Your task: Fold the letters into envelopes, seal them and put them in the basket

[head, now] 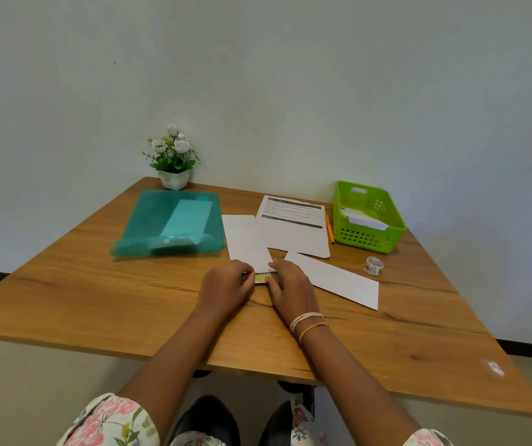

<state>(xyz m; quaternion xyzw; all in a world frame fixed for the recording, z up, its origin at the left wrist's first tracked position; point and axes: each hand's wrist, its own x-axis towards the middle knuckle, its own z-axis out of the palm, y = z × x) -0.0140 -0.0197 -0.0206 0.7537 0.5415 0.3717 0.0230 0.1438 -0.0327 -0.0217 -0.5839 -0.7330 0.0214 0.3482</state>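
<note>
White envelope point(247, 243) lies near the green basket point(368, 240); both hands, left point(226, 286) and right point(290, 286), pinch a small yellowish strip point(263, 278) at its near edge.

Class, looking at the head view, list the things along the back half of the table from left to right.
Potted white flowers → teal plastic folder → printed letter → orange pen → green basket.

Soft even daylight, faint shadows, wide-angle bending at edges, slight overall blur
</note>
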